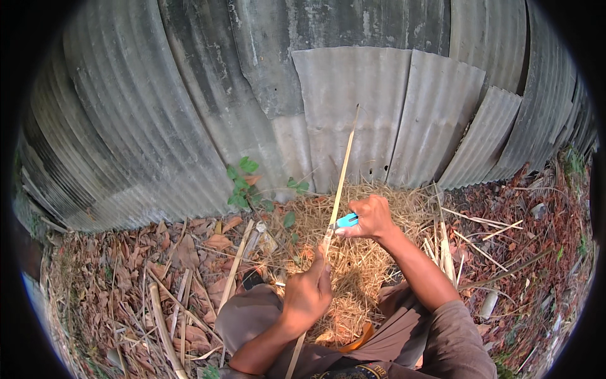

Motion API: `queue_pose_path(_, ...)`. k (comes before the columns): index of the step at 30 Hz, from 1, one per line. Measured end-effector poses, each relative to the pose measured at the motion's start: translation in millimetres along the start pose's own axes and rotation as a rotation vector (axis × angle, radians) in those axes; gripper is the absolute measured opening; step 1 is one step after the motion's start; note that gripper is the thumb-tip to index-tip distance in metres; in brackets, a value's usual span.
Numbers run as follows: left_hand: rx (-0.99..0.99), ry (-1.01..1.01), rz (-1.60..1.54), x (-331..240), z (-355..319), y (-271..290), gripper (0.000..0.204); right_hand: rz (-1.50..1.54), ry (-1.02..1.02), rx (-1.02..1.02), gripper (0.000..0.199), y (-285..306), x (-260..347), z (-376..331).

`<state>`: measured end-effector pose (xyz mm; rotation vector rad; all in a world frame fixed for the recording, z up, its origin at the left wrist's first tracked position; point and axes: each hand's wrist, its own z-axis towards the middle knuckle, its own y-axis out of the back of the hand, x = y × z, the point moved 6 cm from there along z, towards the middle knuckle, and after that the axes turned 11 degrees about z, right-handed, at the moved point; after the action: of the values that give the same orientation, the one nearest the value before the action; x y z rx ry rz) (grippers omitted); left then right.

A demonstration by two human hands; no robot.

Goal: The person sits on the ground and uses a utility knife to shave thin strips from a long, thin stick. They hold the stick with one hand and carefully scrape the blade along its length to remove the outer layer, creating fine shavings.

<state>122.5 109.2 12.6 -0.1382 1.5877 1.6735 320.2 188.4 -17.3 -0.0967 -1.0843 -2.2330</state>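
Note:
A long, thin bamboo strip (343,171) slants upward in front of me, its far tip against the backdrop of the metal sheets. My left hand (307,292) is closed around its lower part, and the tail end runs down past my wrist. In my right hand (370,218) is a utility knife (346,221) with a light-blue handle, gripped in a closed fist. The knife's front end meets the strip just above my left hand; the blade itself is too small to make out clearly. Pale shavings (353,278) lie heaped beneath both hands, between my legs.
Upright corrugated metal sheets (353,82) form a wall ahead. Dry leaves (189,252) cover the ground at left. A bamboo pole (165,328) and several sticks lie there. More split pieces (447,249) lie at right. A green plant (242,183) grows by the wall.

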Motion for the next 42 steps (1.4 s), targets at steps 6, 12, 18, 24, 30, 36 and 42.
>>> queue_pose_path(6,0.005,-0.013,-0.051,-3.4,-1.7,-1.1,0.036,0.003,-0.03,-0.016,0.074,5.4,-2.7,-1.7)
queue_pose_path(12,0.081,-0.1,-0.107,-19.6,-24.0,-10.2,0.037,0.031,-0.562,-0.082,0.084,61.5,-84.3,-17.7)
queue_pose_path(18,0.02,0.044,-0.224,0.5,-15.8,-9.9,0.038,0.124,-0.215,0.065,0.072,16.5,28.2,-17.5)
queue_pose_path(24,0.096,0.008,-0.158,-5.9,-16.2,-8.1,0.041,-0.054,0.043,-0.006,0.072,39.4,25.6,-8.9)
queue_pose_path(30,0.142,-0.104,-0.231,-20.7,-36.5,-9.6,0.036,-0.15,-0.445,-0.155,0.081,74.7,-78.2,-15.6)
queue_pose_path(36,0.178,-0.144,-0.213,-22.3,-54.8,-10.2,0.04,-0.273,-0.498,-0.279,0.083,100.5,-110.0,-28.3)
queue_pose_path(42,0.272,-0.23,-0.225,-18.5,-79.4,-16.1,0.034,-0.335,-0.975,-0.41,0.087,163.0,-185.2,-88.4)
